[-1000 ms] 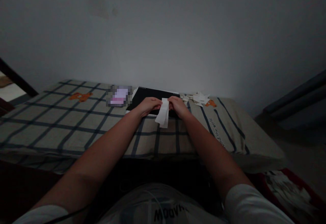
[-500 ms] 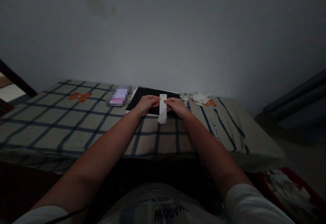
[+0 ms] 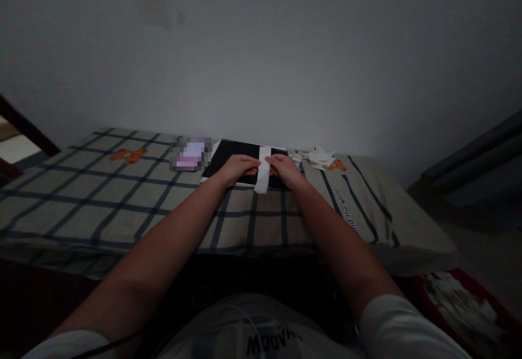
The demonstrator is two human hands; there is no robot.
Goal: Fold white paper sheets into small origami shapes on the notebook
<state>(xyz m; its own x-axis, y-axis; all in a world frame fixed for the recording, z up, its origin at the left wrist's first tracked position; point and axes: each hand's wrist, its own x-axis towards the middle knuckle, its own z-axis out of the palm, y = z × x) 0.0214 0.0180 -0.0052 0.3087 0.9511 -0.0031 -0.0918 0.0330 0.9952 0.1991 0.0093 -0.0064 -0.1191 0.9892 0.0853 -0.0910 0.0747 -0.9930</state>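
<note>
Both hands are meeting over a narrow white paper strip (image 3: 263, 169), which is lying across the near edge of a black sheet (image 3: 234, 154) on a checked bedcover (image 3: 122, 196). The left hand (image 3: 236, 167) is pinching the strip's left edge with fingers closed on it, and the right hand (image 3: 285, 168) is gripping the right edge the same way, so the two hands are sitting close together with only the strip between them.

Compared with a second ago, the strip is looking flatter and straighter: it was hanging loose and crooked below the hands then, and now it is running in a tidy upright band from the black sheet down onto the cover. Half a second ago it was sitting a little more to the left; the hands are now drawn in slightly tighter around it. By my judgement, the folding or creasing of the strip is getting neater and the paper is under firmer control.

Beside the black sheet, a blurred pinkish patch (image 3: 190, 153) is lying to the left, and a small heap of white paper scraps (image 3: 320, 157) is lying to the right, well apart from the hands.
</note>
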